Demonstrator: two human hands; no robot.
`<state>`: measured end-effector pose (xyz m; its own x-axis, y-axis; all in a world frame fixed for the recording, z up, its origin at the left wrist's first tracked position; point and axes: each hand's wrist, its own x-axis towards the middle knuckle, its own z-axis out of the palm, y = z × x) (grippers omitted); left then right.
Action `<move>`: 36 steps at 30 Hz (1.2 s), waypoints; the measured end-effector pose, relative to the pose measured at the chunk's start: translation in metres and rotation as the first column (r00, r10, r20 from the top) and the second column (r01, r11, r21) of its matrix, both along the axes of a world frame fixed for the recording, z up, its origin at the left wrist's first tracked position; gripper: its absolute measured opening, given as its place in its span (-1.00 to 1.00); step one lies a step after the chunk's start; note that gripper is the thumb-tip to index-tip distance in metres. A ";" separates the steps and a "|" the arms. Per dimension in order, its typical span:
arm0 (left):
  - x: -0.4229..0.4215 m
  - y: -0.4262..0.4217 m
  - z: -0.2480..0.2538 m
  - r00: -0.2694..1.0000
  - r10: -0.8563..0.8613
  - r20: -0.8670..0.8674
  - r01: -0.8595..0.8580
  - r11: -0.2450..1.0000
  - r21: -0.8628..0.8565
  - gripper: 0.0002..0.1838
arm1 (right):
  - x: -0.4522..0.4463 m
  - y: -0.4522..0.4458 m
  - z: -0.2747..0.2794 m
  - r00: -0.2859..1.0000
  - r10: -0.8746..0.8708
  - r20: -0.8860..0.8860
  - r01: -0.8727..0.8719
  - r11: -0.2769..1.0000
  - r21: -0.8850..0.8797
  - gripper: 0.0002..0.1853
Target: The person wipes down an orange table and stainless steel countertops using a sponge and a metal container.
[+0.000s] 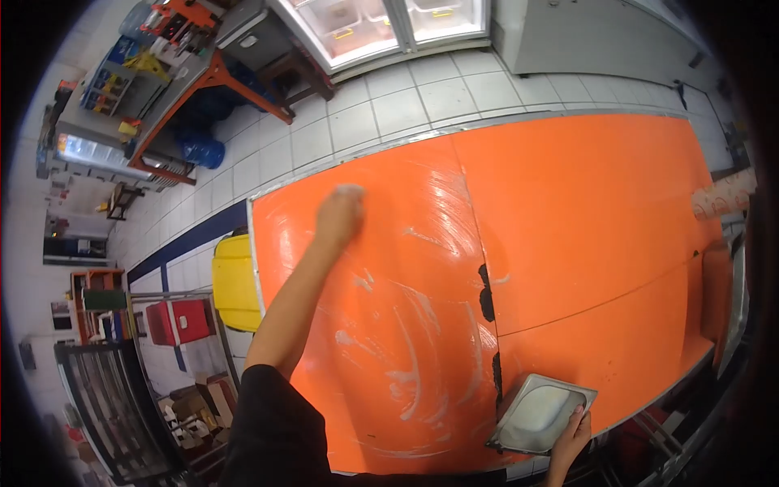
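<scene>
Black sleeve (272, 426) at lower left, left hand (338, 215) clenching a whitish wad (350, 190), the right hand's (573, 437) one-edged pinch could tip the steel pan (513, 412)

A broad, flat, bright-orange surface (584, 219) has thin silver metal edging (406, 140). Dark, narrow seams (473, 211) divide it, with ragged black patches (486, 294) along the middle one. Streaky white foam (414, 349) smears its left part, where a small whitish wad (350, 190) appears to touch it. A shallow rectangular grey metal pan (519, 398) overlaps the near edge; whether it rests there is unclear.
</scene>
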<state>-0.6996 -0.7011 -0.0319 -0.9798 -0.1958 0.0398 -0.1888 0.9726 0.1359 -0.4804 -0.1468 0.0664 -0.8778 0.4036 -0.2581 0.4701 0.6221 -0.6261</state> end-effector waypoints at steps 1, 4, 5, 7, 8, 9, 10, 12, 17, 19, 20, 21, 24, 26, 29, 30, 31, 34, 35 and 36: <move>0.007 0.004 -0.001 0.953 -0.195 -0.233 0.191 0.981 -0.042 -0.88 | -0.007 -0.002 -0.003 1.000 0.017 -0.001 -0.017 1.000 -0.018 -0.63; 0.001 0.001 0.028 1.000 0.012 0.021 -0.011 1.000 -0.025 -0.87 | 0.001 0.001 0.002 0.999 0.022 -0.047 -0.022 1.000 0.003 -0.63; -0.006 0.005 0.027 1.000 -0.001 0.007 0.002 1.000 -0.030 -0.87 | 0.003 0.004 -0.002 1.000 0.009 -0.020 -0.010 1.000 -0.003 -0.62; -0.007 0.013 0.015 0.993 -0.097 0.072 0.101 0.993 -0.056 -0.84 | -0.001 0.007 -0.003 1.000 -0.003 -0.006 0.003 1.000 -0.010 -0.62; -0.001 0.014 0.009 0.984 -0.136 0.113 0.144 0.987 -0.071 -0.82 | -0.003 0.004 -0.001 1.000 -0.021 -0.008 0.021 1.000 -0.001 -0.61; 0.011 0.030 0.027 0.967 -0.226 0.119 0.225 0.974 0.022 -0.83 | -0.003 -0.001 -0.002 0.999 -0.042 -0.003 0.042 0.999 0.005 -0.61; 0.016 0.018 0.027 0.963 -0.223 0.148 0.222 0.975 0.027 -0.83 | 0.002 0.001 0.002 0.999 -0.039 0.027 0.039 0.999 0.004 -0.61; -0.003 -0.013 0.032 0.996 0.003 0.089 0.000 0.999 -0.033 -0.85 | -0.003 0.002 0.002 0.999 -0.033 0.043 0.035 0.998 -0.049 -0.60; 0.026 0.042 0.030 0.980 -0.135 0.146 0.135 0.991 0.009 -0.85 | -0.006 0.002 -0.004 0.999 -0.051 0.003 0.051 0.997 -0.061 -0.60; 0.021 0.038 0.032 0.962 -0.239 0.130 0.251 0.965 -0.078 -0.84 | 0.001 0.003 0.002 0.998 -0.045 0.044 0.047 0.997 -0.060 -0.61; -0.007 0.018 0.032 0.964 -0.238 0.122 0.248 0.965 -0.081 -0.84 | -0.001 0.002 0.001 0.999 -0.038 0.030 0.040 0.996 -0.076 -0.61; -0.038 0.008 0.047 0.971 -0.007 0.238 0.006 1.000 0.003 -0.85 | -0.003 0.002 0.000 0.999 -0.036 0.011 0.036 0.996 -0.087 -0.61; -0.069 0.032 0.018 0.998 -0.007 0.059 0.003 0.998 0.060 -0.83 | -0.007 0.000 0.003 0.999 -0.031 0.025 0.032 0.998 -0.056 -0.61; -0.084 0.037 0.006 0.944 -0.220 -0.245 0.222 0.975 -0.018 -0.82 | -0.015 -0.008 -0.001 0.999 -0.020 -0.038 0.019 1.000 -0.022 -0.61; -0.091 0.010 0.027 0.998 0.062 -0.012 -0.062 0.996 -0.060 -0.81 | 0.000 -0.001 -0.002 0.999 -0.017 -0.048 0.017 1.000 -0.008 -0.61; -0.090 0.024 0.025 0.998 0.054 -0.033 -0.055 0.997 -0.053 -0.81 | -0.002 0.002 -0.003 0.999 -0.028 -0.027 0.028 0.999 -0.033 -0.61; -0.082 0.035 0.017 0.998 -0.052 -0.032 0.049 0.996 -0.068 -0.82 | -0.007 -0.004 0.005 0.999 -0.038 0.001 0.038 0.999 -0.017 -0.62; -0.067 0.016 0.012 0.988 -0.132 -0.086 0.124 0.988 -0.086 -0.82 | -0.014 -0.011 0.014 0.998 -0.059 0.030 0.061 0.997 -0.052 -0.63; -0.076 0.002 0.021 0.998 -0.003 0.063 0.004 1.000 -0.014 -0.84 | -0.009 -0.007 0.013 0.998 -0.063 0.026 0.064 0.997 -0.049 -0.63; -0.090 -0.002 0.029 0.972 0.109 0.207 -0.120 0.992 0.042 -0.86 | -0.006 -0.003 0.007 0.999 -0.040 0.013 0.041 0.998 -0.042 -0.63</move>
<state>-0.7894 -0.7028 -0.0028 -0.9372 -0.3034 -0.1722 -0.3275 0.9352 0.1348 -0.4862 -0.1494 0.0733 -0.8577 0.4271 -0.2862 0.5019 0.5753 -0.6458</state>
